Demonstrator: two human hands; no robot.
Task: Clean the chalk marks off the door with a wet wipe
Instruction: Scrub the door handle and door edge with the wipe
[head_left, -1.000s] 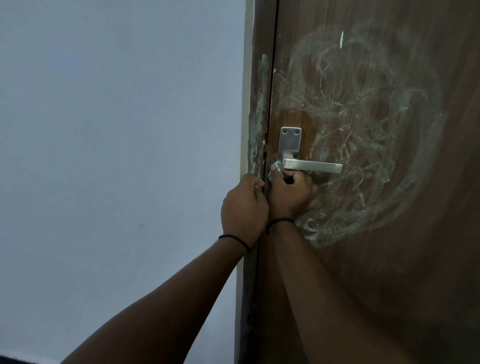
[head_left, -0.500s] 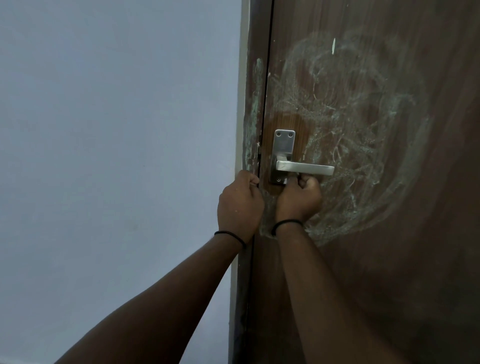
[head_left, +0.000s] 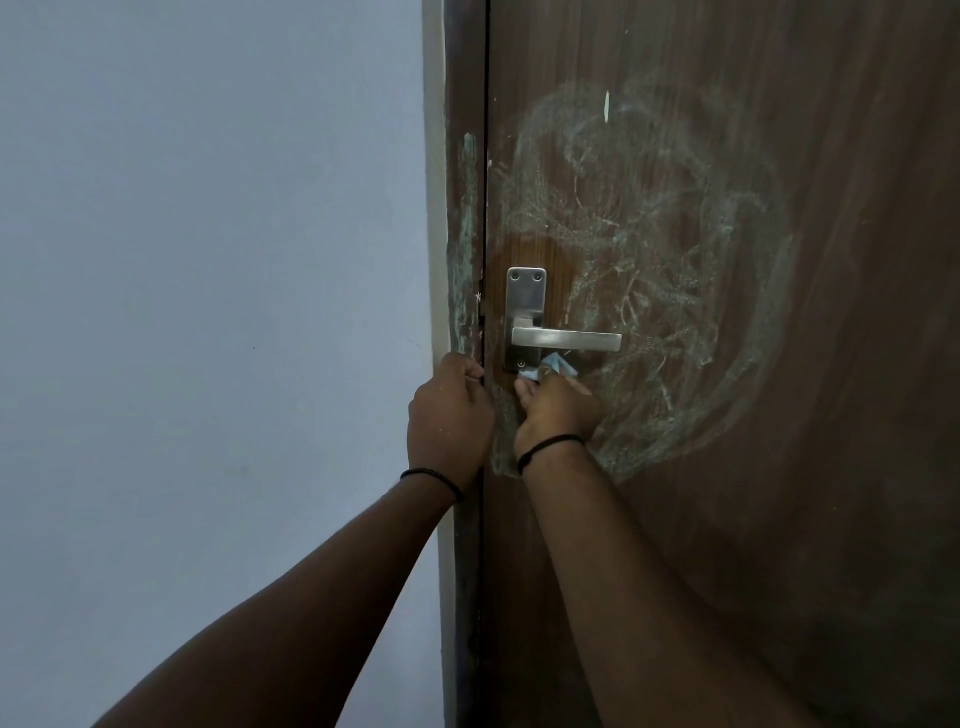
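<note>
Pale chalk marks smear the brown door beside the metal handle. Right hand pinches a wet wipe just below the handle; left hand curls around the door frame.

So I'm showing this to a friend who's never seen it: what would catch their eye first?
Probably the big pale chalk swirl across the brown door, right of the silver handle. Just under the handle, the right hand holds a wet wipe.
</note>
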